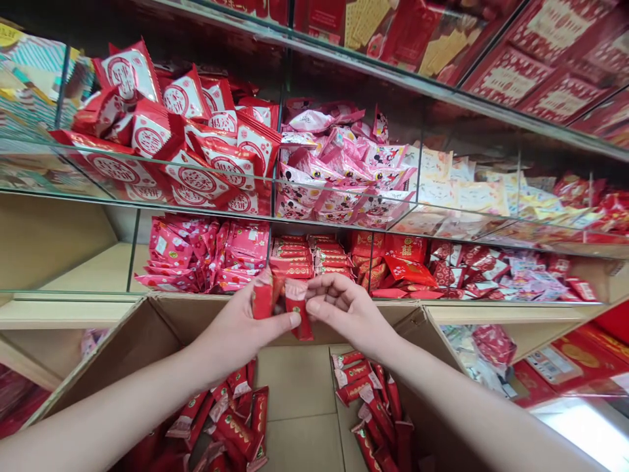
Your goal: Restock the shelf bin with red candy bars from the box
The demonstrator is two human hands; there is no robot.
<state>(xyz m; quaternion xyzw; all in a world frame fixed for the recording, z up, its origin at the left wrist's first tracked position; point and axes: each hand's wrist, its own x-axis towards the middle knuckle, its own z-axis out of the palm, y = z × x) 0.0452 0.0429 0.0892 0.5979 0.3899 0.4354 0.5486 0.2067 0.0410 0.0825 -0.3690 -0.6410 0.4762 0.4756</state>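
Observation:
Both hands are raised over the open cardboard box (147, 328), close to the shelf. My left hand (240, 324) is closed around small red wrapped snack packets, its thumb pressed on the front of one packet (299, 318). Another red packet (262, 298) stands up between its thumb side and fingers. My right hand (348, 311) has curled fingers, with thumb and forefinger pinching the right edge of the front packet. Loose red snack packets (236, 429) lie in the box at left, and more packets (376, 410) at right, with bare cardboard between the two heaps.
Behind the box, a glass-fronted lower shelf holds stacked red packets (292, 255) and pink packets (246, 242). Above are red-and-white packets (196, 174) and pink cartoon packets (344, 167) behind a glass edge (196, 213). Red cartons (570, 360) are at the right.

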